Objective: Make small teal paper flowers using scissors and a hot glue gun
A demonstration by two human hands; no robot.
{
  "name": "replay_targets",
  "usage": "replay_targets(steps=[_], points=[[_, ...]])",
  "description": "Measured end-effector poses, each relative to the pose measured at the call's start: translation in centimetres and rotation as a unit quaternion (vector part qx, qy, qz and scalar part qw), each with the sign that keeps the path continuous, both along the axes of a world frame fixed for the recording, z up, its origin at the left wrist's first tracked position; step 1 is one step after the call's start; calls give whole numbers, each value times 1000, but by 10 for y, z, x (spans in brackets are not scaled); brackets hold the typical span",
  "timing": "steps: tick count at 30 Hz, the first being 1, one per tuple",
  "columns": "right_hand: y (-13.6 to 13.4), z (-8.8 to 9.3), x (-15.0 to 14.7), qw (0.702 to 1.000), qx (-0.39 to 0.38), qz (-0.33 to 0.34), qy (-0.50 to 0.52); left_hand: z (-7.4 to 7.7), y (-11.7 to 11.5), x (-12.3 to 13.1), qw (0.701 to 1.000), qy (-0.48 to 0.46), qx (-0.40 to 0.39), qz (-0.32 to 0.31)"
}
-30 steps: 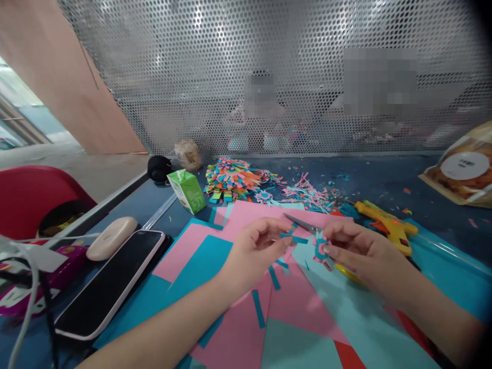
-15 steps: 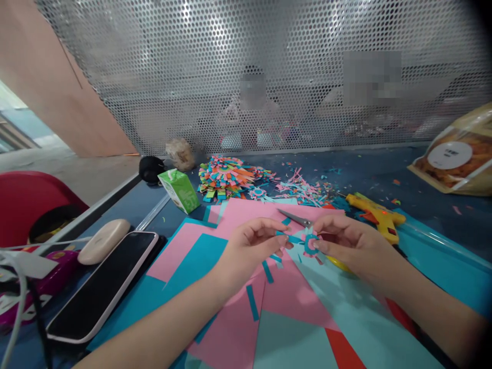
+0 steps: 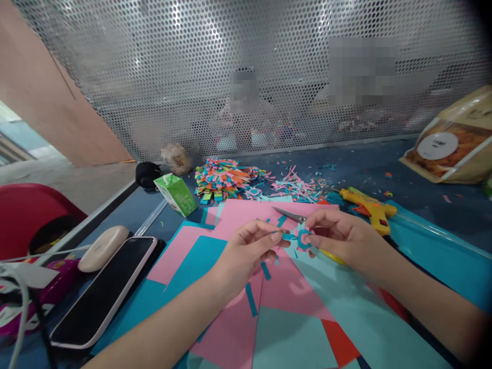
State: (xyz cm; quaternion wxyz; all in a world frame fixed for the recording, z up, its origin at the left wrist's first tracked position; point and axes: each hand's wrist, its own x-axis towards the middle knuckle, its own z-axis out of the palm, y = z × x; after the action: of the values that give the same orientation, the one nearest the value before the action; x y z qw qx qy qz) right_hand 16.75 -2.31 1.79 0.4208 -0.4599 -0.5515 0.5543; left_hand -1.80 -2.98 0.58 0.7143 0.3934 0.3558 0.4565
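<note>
Between thumb and fingers, my right hand [image 3: 338, 237] pinches a small fringed paper flower [image 3: 304, 239] in pink, blue and pale mint. My left hand [image 3: 257, 243] pinches a narrow blue paper strip [image 3: 288, 237], whose right end meets the flower. Whether that strip is joined to the flower, I cannot tell. Behind my right hand lie scissors [image 3: 289, 213], blades toward the left, with yellow handles partly hidden below the hand. Loose blue strips [image 3: 251, 300] lie on pink paper sheets [image 3: 234, 328] beneath my hands.
A yellow hot glue gun [image 3: 371, 207] lies at the right. Finished fringed flowers [image 3: 220, 177] are heaped at the back beside paper scraps [image 3: 294, 184]. A green drink carton [image 3: 176, 195], a phone [image 3: 105, 294] and a snack bag [image 3: 448, 143] stand or lie around. A perforated metal screen [image 3: 154, 66] rises behind.
The flower has turned in my right fingers and now shows its pink centre with a blue ring. Both hands stay close together. The view has shifted slightly.
</note>
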Motion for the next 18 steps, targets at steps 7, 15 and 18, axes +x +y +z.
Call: replay_targets(steps=[7,15,18], points=[[0,-7,3,999,31,3,-29,-1,0,1,1000,26,-12,8],[-1,-8,1,997,66,1,-46,-5,1,1,999,43,-15,6],[-1,-10,2,995,76,-4,-63,-4,0,2,999,48,-20,12]])
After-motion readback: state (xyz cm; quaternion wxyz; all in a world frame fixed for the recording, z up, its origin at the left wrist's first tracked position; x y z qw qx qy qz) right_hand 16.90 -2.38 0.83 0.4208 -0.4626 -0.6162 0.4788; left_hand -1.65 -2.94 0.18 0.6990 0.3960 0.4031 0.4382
